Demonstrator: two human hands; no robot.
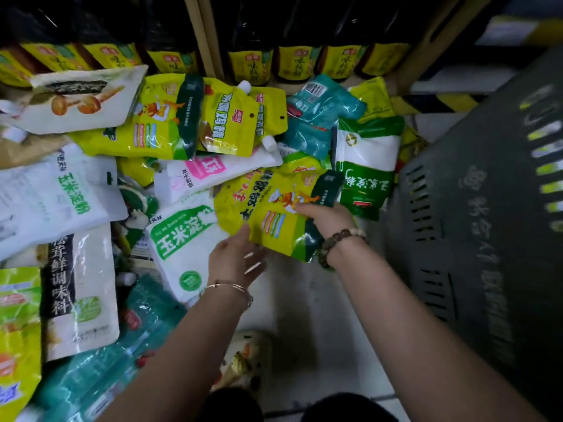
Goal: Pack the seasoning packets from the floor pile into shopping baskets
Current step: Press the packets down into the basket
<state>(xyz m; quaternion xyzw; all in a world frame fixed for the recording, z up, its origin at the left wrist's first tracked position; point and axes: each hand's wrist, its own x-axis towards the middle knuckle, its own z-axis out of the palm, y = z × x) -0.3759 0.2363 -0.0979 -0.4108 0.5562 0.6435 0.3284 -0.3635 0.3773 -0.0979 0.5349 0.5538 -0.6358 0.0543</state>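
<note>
- The yellow packet (pixel 268 214) sits on top of the pile (pixel 182 166), under the fingers of the right hand (pixel 327 219); it looks like the easiest one to take
- The right fingers (pixel 304 206) lie across its face; the thumb is hidden, so I cannot tell whether they pinch it
- The left hand (pixel 234 260) is open, its fingers (pixel 254 261) straight at the packet's near edge with the thumb touching it (probably to support a floppy bag from below)
- The basket (pixel 475 239) stands just right of the right fingers, which makes for a short carry
</note>
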